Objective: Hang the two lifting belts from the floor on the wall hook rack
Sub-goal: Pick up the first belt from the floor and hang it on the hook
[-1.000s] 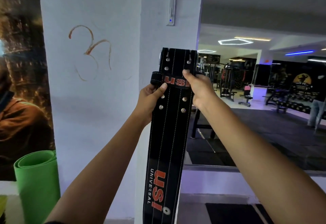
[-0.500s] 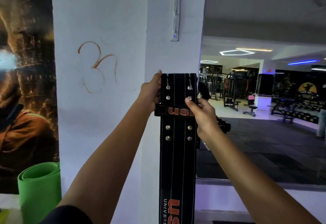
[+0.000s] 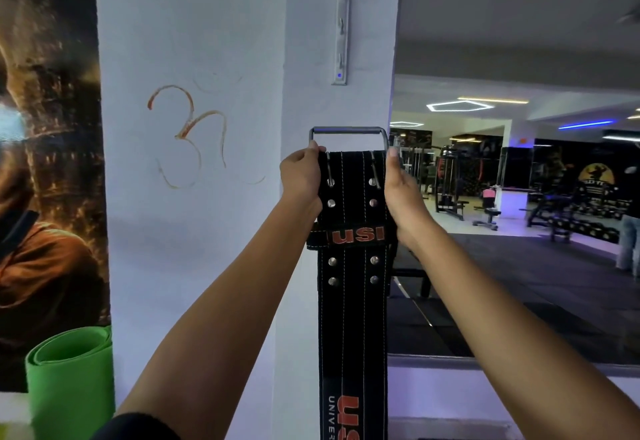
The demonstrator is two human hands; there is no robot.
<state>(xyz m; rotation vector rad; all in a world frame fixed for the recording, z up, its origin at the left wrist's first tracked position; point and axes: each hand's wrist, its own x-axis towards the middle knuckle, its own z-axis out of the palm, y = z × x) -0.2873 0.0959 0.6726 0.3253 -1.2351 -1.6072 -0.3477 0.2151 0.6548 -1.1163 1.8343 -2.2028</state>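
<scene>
In the head view, both arms are reaching up and forward toward a white pillar (image 3: pixel 221 232). The left hand (image 3: pixel 302 180) is closing around the left edge of a black lifting belt (image 3: pixel 353 301) at its top end, fingers curled over the front of the leather and touching the left corner of the metal buckle (image 3: pixel 348 131). The right hand (image 3: pixel 401 190) is pressing against the belt's right edge, thumb pointing up along the buckle's right leg; how far its fingers wrap behind the belt cannot be told, though the grip is clearly on the belt. The belt is hanging straight down between the two forearms, its lower part running out of the bottom of the frame, with an orange "USI" loop (image 3: pixel 358 234) crossing it just below the hands. The rectangular buckle frame is standing upright above the belt's top edge, with two prongs lying down over the leather. The wall hook rack (image 3: pixel 342 24), a narrow vertical strip with small hooks, is sitting on the pillar above the buckle, apart from it. A rolled green mat (image 3: pixel 69 380) is standing at lower left in front of a poster (image 3: pixel 48 162). To the right, gym machines are showing beyond the pillar.
</scene>
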